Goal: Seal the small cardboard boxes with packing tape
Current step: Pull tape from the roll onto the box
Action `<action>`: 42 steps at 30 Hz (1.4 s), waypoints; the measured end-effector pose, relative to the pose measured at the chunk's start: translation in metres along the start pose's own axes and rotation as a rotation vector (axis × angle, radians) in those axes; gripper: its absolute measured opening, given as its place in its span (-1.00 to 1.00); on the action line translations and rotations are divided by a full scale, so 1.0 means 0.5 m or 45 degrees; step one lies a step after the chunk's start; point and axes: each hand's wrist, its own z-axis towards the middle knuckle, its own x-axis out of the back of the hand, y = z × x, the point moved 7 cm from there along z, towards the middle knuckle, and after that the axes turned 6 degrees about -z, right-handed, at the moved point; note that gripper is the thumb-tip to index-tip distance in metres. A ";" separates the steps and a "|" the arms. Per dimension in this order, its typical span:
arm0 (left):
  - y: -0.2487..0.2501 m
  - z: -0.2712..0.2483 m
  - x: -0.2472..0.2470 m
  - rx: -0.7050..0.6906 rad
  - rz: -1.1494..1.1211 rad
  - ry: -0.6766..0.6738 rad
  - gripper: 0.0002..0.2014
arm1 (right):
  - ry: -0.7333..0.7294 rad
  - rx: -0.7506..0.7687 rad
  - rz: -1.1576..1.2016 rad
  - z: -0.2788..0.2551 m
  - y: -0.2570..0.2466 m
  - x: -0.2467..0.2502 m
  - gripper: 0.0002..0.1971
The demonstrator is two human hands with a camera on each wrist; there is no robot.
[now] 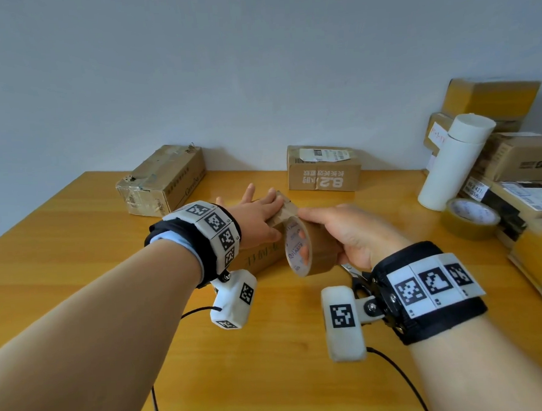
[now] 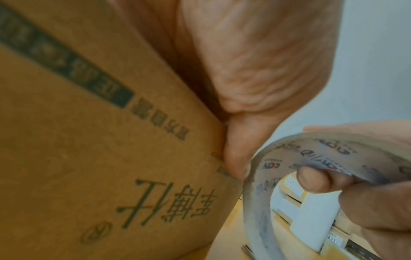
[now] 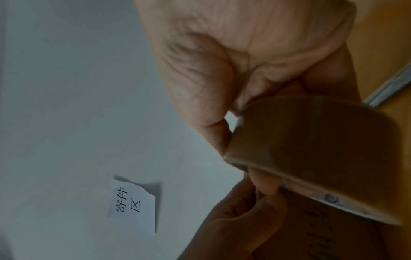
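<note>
Brown tape is what I'm working with: my right hand [image 1: 356,232] grips the roll of packing tape [image 1: 309,249], thumb over its outer face and fingers hooked through the core, holding it on edge just against the near end of the small cardboard box [image 1: 260,259] in the middle of the table [image 1: 77,247]. My left hand [image 1: 258,218] lies flat on top of the box, fingers straight and spread, pressing it down; in the left wrist view the thumb [image 2: 235,158] sits on the box's corner edge right beside the roll. Whether the free end of the tape is already stuck to the cardboard I cannot tell, since my hands cover that spot.

I judge this to be the start of a strip: anchoring the tape at the box's end before drawing it along the top seam. The next move calls for the left hand to pin the tape end firmly while the right pulls the roll away in a straight line over the seam, keeping it taut so it lays without wrinkles, then a cut. Scissors [image 1: 353,271] lie on the table under my right wrist, close enough to reach. A second roll [image 1: 471,218] and a stack of other boxes [image 1: 512,158] wait at my right.
</note>
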 end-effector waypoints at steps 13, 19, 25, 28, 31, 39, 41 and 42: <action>0.026 -0.021 0.003 0.058 -0.015 -0.038 -0.28 | -0.078 -0.215 -0.189 0.003 0.045 -0.010 -0.64; 0.027 -0.023 0.001 0.058 -0.022 -0.048 -0.27 | -0.062 -0.229 -0.292 0.017 0.053 -0.018 -0.57; 0.024 -0.027 0.004 0.054 -0.063 -0.070 -0.26 | 0.049 -0.218 -0.449 0.042 0.052 -0.019 -0.38; 0.025 -0.038 0.017 0.085 -0.136 -0.067 -0.17 | 0.034 -0.185 -0.530 0.044 0.028 -0.031 -0.50; 0.034 -0.049 0.047 0.130 -0.096 -0.036 -0.29 | -0.002 -0.149 -0.604 0.048 0.016 -0.039 -0.51; 0.045 -0.007 0.022 0.085 0.154 0.054 -0.41 | 0.012 -0.108 -0.614 0.058 0.022 -0.042 -0.49; 0.041 0.003 0.014 0.049 0.146 0.111 -0.41 | 0.043 -0.109 -0.620 0.063 0.024 -0.045 -0.53; 0.038 0.007 0.009 0.030 0.132 0.128 -0.42 | 0.059 -0.124 -0.612 0.066 0.027 -0.045 -0.53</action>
